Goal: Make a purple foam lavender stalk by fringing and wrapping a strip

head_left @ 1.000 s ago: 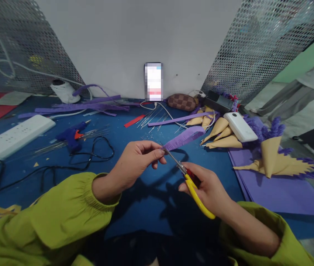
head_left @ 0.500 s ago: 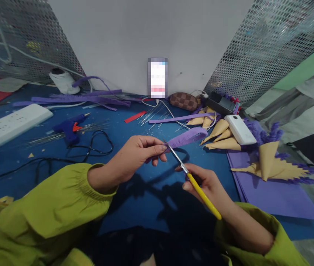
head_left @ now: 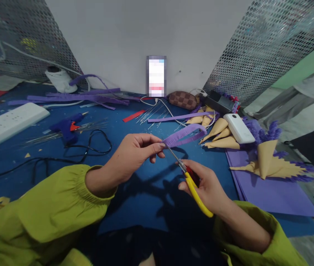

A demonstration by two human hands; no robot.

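Observation:
A looped strip of purple paper (head_left: 186,133) is pinched between the thumb and fingers of my left hand (head_left: 142,149). Small cuts run along one edge of the strip. My right hand (head_left: 205,181) grips a pair of scissors (head_left: 198,197) with yellow handles; a bit of red shows inside the grip. The scissor blades point up and left, and their tips touch the strip close to my left thumb. Both hands are held above the blue table (head_left: 145,207). My palm hides part of the scissor handles.
At left lie a blue glue gun (head_left: 65,129), thin wires and a white power strip (head_left: 13,120). Purple strips (head_left: 76,98) lie behind. A phone (head_left: 156,76) leans on the wall. At right are paper cones (head_left: 220,144), a white power bank (head_left: 239,128) and purple sheets (head_left: 270,195). A person stands far right.
The scissor handles have swung left and spread apart, showing red inside the grip. The purple loop has opened wider. My left hand keeps its pinch, and the whole view has shifted slightly.

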